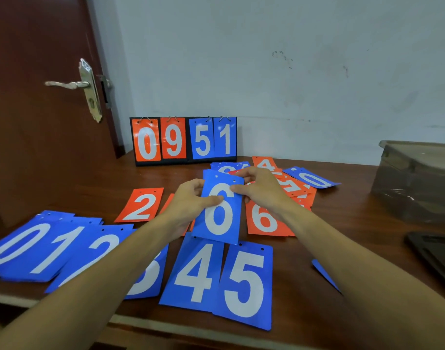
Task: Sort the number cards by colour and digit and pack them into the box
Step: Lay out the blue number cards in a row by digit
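A dark brown wooden table (355,223) stands against a pale grey wall (292,84), with a red-brown door (39,147) and its metal lever handle (67,84) at the left. A black flip scoreboard (183,141) reading 0 9 5 1 stands upright at the wall. A translucent grey plastic box (416,180) sits at the table's right end, well apart from the cards.

Both hands hold one blue card with a white 6 (220,218) above the table. The left hand (188,203) grips its left edge, thumb laid across the face. The right hand (262,188) pinches its upper right edge.

Blue cards lie in a near row from a blue 0 card (22,246) to a blue 5 card (245,284). An orange 2 card (142,205) and an orange 6 card (264,221) lie behind the row.

The left forearm covers much of the blue 3. The right forearm hides all but a corner of another blue card (323,272), so its digit is unreadable. A loose heap of mixed cards (297,185) behind the hands is partly hidden.
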`<action>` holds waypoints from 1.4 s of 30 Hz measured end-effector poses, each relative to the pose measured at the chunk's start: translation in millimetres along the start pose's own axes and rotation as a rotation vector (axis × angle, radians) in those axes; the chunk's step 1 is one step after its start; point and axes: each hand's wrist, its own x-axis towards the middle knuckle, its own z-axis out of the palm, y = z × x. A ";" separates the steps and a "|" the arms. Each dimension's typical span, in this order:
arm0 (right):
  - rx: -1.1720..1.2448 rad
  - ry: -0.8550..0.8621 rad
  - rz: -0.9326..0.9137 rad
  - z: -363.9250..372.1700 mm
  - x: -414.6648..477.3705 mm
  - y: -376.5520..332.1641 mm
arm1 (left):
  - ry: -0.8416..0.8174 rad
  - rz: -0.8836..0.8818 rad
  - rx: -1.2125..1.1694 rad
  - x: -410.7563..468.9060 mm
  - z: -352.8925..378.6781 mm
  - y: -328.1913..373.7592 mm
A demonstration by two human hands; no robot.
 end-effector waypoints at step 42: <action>-0.664 -0.084 0.048 -102.1 -61.9 61.4 | -0.369 0.382 0.794 1.2 54.5 0.4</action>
